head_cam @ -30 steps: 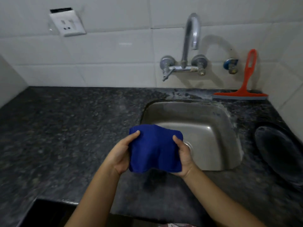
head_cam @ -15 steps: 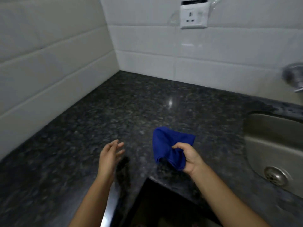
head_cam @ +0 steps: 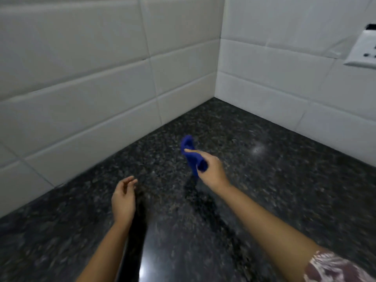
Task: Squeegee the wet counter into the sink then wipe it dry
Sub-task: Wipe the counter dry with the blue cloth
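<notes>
right hand (head_cam: 211, 169) grips bunched blue microfibre cloth (head_cam: 192, 157) above dark speckled granite tabletop (head_cam: 284, 190); left hand (head_cam: 123, 202) open, empty, nearer the body. spread cloth flat & press w/ overlapping strokes from the corner.

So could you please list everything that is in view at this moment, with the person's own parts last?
counter: one, dark speckled stone, fills the lower frame and runs into the corner.
wall tiles: many, white, on both walls that meet at the corner.
socket: one, white, on the right wall at the frame's edge, tilted off the tiles.
cloth: one, blue, bunched in the right hand above the counter.
sleeve: one, patterned maroon and white, bottom right corner.
left hand: one, empty, fingers loosely curled, above the counter's near edge.
right hand: one, closed on the cloth, reaching toward the corner.
</notes>
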